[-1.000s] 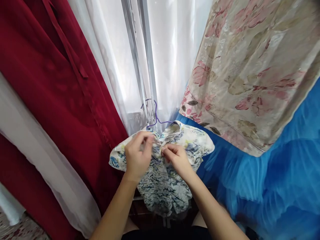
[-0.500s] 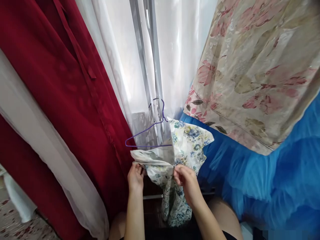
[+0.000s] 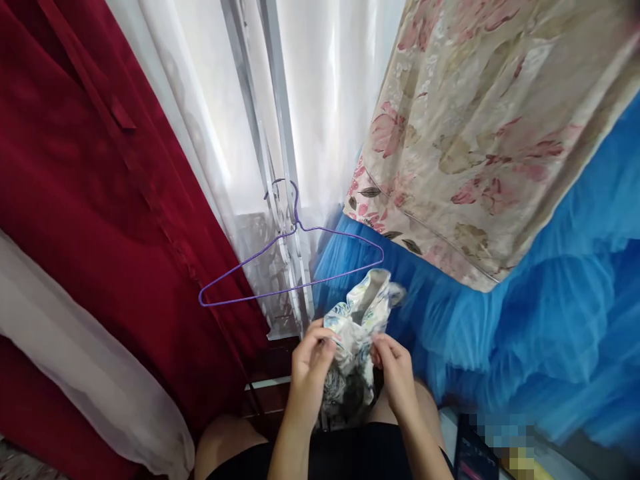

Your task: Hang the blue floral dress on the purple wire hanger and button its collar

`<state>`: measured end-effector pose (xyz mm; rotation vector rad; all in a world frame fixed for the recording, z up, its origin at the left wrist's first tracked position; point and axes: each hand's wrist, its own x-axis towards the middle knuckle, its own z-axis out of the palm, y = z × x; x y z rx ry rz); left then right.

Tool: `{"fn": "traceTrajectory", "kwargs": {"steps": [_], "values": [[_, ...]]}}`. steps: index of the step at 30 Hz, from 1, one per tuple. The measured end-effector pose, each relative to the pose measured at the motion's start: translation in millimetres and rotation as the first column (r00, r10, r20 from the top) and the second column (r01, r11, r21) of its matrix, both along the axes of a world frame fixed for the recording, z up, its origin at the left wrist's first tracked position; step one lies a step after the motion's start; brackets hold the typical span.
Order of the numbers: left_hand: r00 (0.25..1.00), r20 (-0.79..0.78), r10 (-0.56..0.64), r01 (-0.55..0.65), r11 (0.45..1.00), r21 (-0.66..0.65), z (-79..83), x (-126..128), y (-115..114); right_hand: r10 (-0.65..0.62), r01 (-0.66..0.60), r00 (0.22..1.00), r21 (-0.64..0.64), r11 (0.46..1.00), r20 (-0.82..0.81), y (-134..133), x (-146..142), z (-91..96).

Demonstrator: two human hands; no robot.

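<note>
Bunched between my two hands is a white garment with a blue and green floral print (image 3: 353,333), its lower part hanging down over my lap. My left hand (image 3: 313,357) pinches its left side. On the other side, the fingers of my right hand (image 3: 396,367) are closed on the cloth. A bare purple hanger (image 3: 293,261) hangs by its hook from a thin upright in front of me, just above and left of the garment. The garment is off the hanger.
Red curtain cloth (image 3: 165,247) with a pale sheer strip fills the left. White sheer curtain (image 3: 325,100) and grey uprights stand behind the hanger. At right hang a beige floral cloth (image 3: 450,153) and blue tulle (image 3: 480,327). A dark phone-like screen (image 3: 475,450) lies low right.
The floral garment has come off the hanger's right side and is now gathered between my hands, lower down. My left hand has moved right. The view has shifted somewhat.
</note>
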<state>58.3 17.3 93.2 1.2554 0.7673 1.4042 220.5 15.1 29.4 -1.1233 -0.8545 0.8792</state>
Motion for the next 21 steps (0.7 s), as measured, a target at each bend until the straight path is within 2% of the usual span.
{"fn": "traceTrajectory", "kwargs": {"steps": [3, 5, 7, 10, 12, 14, 16, 18, 20, 21], "values": [[0.989, -0.083, -0.122, 0.127, 0.99, 0.064, 4.5, 22, -17, 0.079, -0.076, 0.993, -0.033, 0.997, 0.089, -6, -3, 12.2], [0.982, -0.114, -0.147, 0.155, 0.986, 0.06, 6.9, 29, -24, 0.122, -0.119, 0.992, -0.078, 0.99, 0.03, -10, -4, 18.2], [0.973, -0.135, -0.187, 0.19, 0.982, 0.012, 9.6, 30, -28, 0.209, -0.212, 0.976, -0.049, 0.976, -0.057, -14, -4, 23.5], [0.963, -0.135, -0.235, 0.225, 0.971, -0.085, 11.2, 24, -28, 0.398, -0.397, 0.914, 0.034, 0.917, -0.082, -19, -6, 32.4], [0.977, -0.088, -0.194, 0.179, 0.972, -0.151, 8.4, 15, -23, 0.525, -0.525, 0.849, 0.011, 0.851, -0.053, -22, -7, 37.6], [0.992, -0.019, -0.123, 0.117, 0.97, -0.214, 2.0, 1, -16, 0.594, -0.599, 0.8, -0.055, 0.799, -0.083, -24, -7, 39.9], [0.997, -0.007, -0.081, 0.077, 0.963, -0.258, -8.6, -19, -12, 0.554, -0.573, 0.817, -0.118, 0.811, -0.158, -24, -4, 39.4], [0.992, -0.072, -0.106, 0.079, 0.949, -0.305, -23.5, -41, -15, 0.4, -0.442, 0.884, -0.155, 0.884, -0.242, -22, 0, 38.5], [0.953, -0.199, -0.229, 0.135, 0.908, -0.396, -40.3, -59, -26, 0.239, -0.299, 0.914, -0.145, 0.943, -0.327, -20, 3, 39.8], [0.918, -0.264, -0.296, 0.154, 0.88, -0.45, -47.8, -65, -33, 0.199, -0.262, 0.91, -0.132, 0.956, -0.364, -18, 3, 41.7]]}}
